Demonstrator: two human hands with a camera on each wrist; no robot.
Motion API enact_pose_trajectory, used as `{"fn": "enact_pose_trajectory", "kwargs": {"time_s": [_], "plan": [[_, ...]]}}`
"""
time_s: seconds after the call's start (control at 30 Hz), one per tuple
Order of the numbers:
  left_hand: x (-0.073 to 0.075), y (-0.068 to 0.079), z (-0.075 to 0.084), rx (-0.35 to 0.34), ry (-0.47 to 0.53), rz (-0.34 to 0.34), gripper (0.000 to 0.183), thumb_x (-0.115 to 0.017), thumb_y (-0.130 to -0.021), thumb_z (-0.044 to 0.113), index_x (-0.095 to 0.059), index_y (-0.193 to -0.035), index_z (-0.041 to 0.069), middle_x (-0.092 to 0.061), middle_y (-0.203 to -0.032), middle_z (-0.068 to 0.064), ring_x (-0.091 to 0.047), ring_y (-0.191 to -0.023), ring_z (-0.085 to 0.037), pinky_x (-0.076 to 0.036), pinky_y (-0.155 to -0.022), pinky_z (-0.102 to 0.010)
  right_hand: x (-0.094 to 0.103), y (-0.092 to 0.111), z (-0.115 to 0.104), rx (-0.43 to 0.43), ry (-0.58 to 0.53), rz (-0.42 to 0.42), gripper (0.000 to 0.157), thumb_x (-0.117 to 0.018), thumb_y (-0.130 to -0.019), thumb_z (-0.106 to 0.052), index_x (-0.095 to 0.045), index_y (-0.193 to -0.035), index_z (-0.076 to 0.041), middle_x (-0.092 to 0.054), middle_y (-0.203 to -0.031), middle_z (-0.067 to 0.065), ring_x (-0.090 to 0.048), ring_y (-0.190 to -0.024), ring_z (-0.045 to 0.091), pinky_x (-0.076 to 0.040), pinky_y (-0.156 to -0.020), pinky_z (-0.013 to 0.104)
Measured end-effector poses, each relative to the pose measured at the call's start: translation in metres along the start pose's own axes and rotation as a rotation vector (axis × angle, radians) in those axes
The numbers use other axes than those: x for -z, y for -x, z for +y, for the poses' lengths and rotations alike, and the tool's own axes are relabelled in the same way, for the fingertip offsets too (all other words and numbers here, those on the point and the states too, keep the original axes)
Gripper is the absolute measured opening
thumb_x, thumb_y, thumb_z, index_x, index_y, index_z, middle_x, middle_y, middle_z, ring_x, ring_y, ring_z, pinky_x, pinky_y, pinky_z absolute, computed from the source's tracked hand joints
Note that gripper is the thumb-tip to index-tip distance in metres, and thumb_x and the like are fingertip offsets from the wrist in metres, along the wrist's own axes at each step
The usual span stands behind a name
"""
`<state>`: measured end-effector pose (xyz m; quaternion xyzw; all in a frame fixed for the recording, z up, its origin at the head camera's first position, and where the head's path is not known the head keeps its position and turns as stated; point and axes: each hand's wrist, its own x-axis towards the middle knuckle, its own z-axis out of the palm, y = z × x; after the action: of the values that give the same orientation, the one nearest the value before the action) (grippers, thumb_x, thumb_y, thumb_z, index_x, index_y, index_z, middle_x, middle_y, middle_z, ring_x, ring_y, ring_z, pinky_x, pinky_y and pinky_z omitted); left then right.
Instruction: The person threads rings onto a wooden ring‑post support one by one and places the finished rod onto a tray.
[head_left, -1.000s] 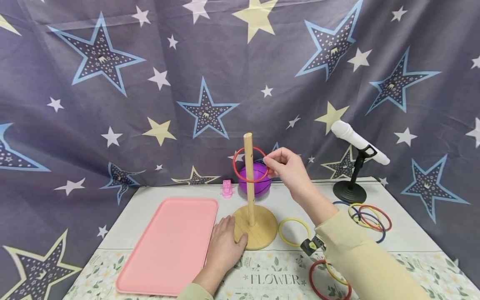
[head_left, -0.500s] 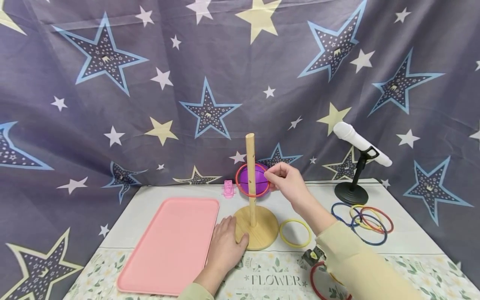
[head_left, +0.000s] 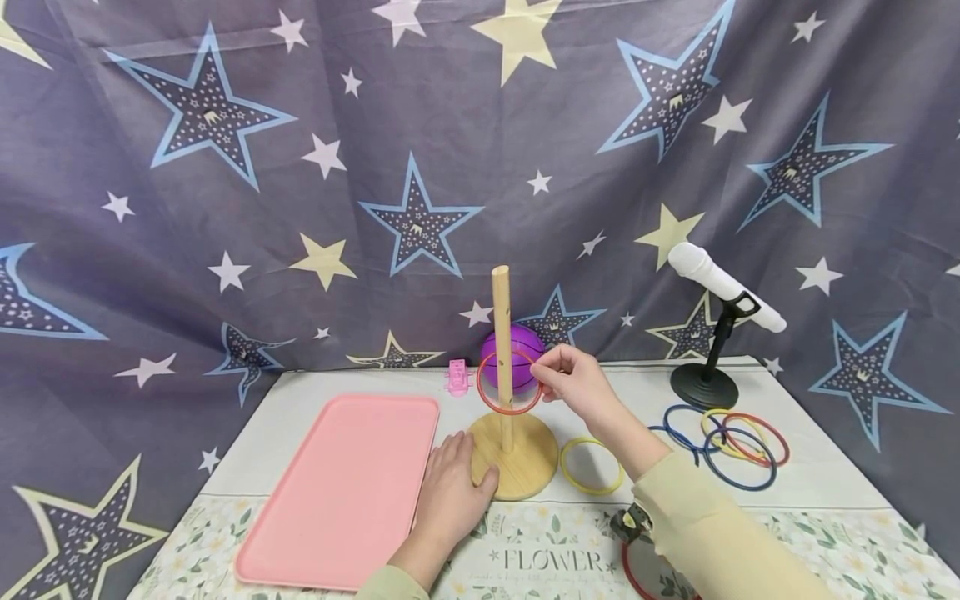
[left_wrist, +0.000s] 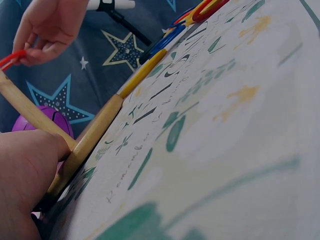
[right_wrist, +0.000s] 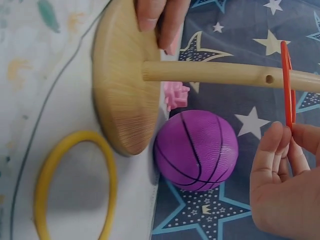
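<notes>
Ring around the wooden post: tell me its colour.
Red ring, clearest in the head view.

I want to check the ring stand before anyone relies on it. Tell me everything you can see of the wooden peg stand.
The wooden peg stand is pale, unpainted wood: a round flat base with one upright dowel and a small hole near its top. It stands on the table beside a pink tray. The left hand rests on the base's edge. A red ring, pinched by the right hand, encircles the dowel partway down.

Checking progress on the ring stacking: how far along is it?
Done: none rest on the round wooden base yet. In hand: the right hand pinches a thin red ring around the wooden peg, partway down; the left hand steadies the base. Left: the yellow ring and the pile of coloured rings.
</notes>
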<state>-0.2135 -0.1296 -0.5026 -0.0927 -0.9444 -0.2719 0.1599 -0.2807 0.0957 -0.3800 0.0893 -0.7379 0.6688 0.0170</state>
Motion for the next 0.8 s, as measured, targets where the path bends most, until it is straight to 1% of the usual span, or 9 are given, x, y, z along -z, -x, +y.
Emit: {"fn": "enact_pose_trajectory", "kwargs": {"time_s": [0.17,0.27,0.5,0.67,0.8], "plan": [[0.003,0.001,0.003,0.005,0.013,0.000,0.068,-0.075,-0.100,0.031,-0.058,-0.148,-0.015,-0.055,-0.154,-0.036,-0.049,-0.149,-0.052,-0.032,-0.128,-0.065,0.000,0.000,0.011,-0.022,0.017,-0.038,0.013,-0.075,-0.104,-0.007,-0.070,-0.109,0.005,-0.068,-0.084,0.006,-0.064,-0.071,0.014,-0.062,-0.068,0.027],[0.002,0.001,0.002,0.002,0.011,0.000,0.067,-0.075,-0.100,0.031,-0.059,-0.148,-0.014,-0.056,-0.154,-0.036,-0.049,-0.148,-0.052,-0.032,-0.128,-0.066,0.000,-0.001,0.017,-0.028,0.040,-0.048,0.013,-0.074,-0.104,-0.006,-0.071,-0.109,0.005,-0.067,-0.083,0.006,-0.063,-0.071,0.014,-0.062,-0.067,0.026],[0.001,0.001,0.001,-0.002,0.015,0.008,0.067,-0.075,-0.099,0.030,-0.059,-0.147,-0.014,-0.057,-0.153,-0.036,-0.050,-0.148,-0.052,-0.033,-0.127,-0.066,-0.002,0.000,0.027,-0.065,0.080,-0.073,0.014,-0.074,-0.105,-0.007,-0.071,-0.111,0.005,-0.066,-0.084,0.006,-0.062,-0.071,0.014,-0.063,-0.068,0.030],[0.000,0.000,0.001,-0.006,0.015,0.012,0.067,-0.076,-0.099,0.031,-0.060,-0.147,-0.013,-0.057,-0.153,-0.035,-0.050,-0.147,-0.052,-0.033,-0.127,-0.066,-0.004,0.000,0.037,-0.082,0.105,-0.083,0.010,-0.072,-0.105,-0.005,-0.072,-0.109,0.005,-0.066,-0.084,0.007,-0.062,-0.071,0.014,-0.061,-0.067,0.027],[0.000,0.000,0.000,-0.010,0.007,0.019,0.067,-0.076,-0.099,0.031,-0.060,-0.148,-0.012,-0.057,-0.153,-0.034,-0.050,-0.147,-0.052,-0.033,-0.127,-0.066,-0.006,-0.001,0.043,-0.099,0.105,-0.094,0.007,-0.073,-0.104,-0.004,-0.071,-0.105,0.003,-0.064,-0.081,0.008,-0.062,-0.070,0.014,-0.059,-0.066,0.025]]}}
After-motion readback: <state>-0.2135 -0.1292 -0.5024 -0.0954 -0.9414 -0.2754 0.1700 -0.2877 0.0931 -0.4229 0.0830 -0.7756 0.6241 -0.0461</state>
